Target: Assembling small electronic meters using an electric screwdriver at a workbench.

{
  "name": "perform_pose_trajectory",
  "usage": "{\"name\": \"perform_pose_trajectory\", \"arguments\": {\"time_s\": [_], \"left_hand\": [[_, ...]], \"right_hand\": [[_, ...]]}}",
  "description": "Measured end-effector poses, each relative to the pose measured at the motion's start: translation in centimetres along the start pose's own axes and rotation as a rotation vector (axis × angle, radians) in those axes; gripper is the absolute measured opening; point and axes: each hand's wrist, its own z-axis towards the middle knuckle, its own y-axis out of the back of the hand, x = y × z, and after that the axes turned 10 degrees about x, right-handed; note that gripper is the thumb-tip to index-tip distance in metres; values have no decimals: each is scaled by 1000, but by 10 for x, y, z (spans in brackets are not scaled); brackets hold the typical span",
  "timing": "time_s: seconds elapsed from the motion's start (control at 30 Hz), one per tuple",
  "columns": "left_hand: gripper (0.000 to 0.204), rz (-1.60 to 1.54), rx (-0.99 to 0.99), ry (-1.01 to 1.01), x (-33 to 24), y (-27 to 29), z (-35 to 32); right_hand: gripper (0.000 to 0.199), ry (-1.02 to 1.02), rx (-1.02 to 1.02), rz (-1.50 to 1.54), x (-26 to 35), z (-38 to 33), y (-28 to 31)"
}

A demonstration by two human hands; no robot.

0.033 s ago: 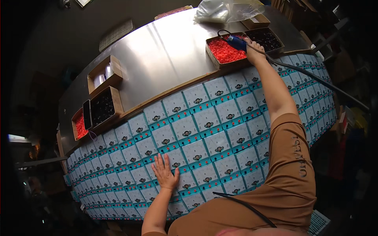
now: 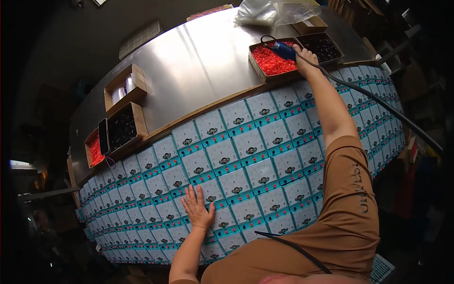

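Note:
My left hand (image 2: 198, 210) lies flat with its fingers spread on the rows of white-faced panel meters (image 2: 234, 183), which have teal bases and small red and black knobs. At the far right, my right hand (image 2: 307, 61) is wrapped round a blue electric screwdriver (image 2: 284, 50) with a dark cable (image 2: 362, 86). The screwdriver is over a box of small red caps (image 2: 272, 64); its working tip cannot be made out. Beside it, partly behind the hand, is a box of black caps (image 2: 321, 47).
A metal tabletop (image 2: 189, 71) with a wooden edge lies beyond the meters. On its left are a box with clear pieces (image 2: 124, 90), another box of black parts (image 2: 124, 125), a smaller box of red parts (image 2: 96, 152) and a phone (image 2: 103, 136). Plastic bags (image 2: 257, 13) lie at the back.
The cable hangs slightly lower at the right. Both hands and the screwdriver stay in almost the same place.

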Motion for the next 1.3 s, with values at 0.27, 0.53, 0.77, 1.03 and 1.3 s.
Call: {"name": "perform_pose_trajectory", "arguments": {"time_s": [0.27, 0.53, 0.77, 1.03, 1.3], "left_hand": [[78, -27, 6, -13, 2, 0, 6], [77, -36, -27, -17, 2, 3, 3], [79, 24, -82, -11, 6, -5, -5], [72, -214, -250, -91, 17, 8, -22], [61, -628, -544, -199, 37, 28, -150]], "right_hand": [[43, 224, 120, -223, 26, 40, -46], [63, 147, -10, 80, 27, -1, -15], [31, 306, 192, 449, 10, -123, 18], [38, 555, 687, 1244, 36, -279, 219], [63, 1722, 1097, 1895, 175, -610, 464]]}}
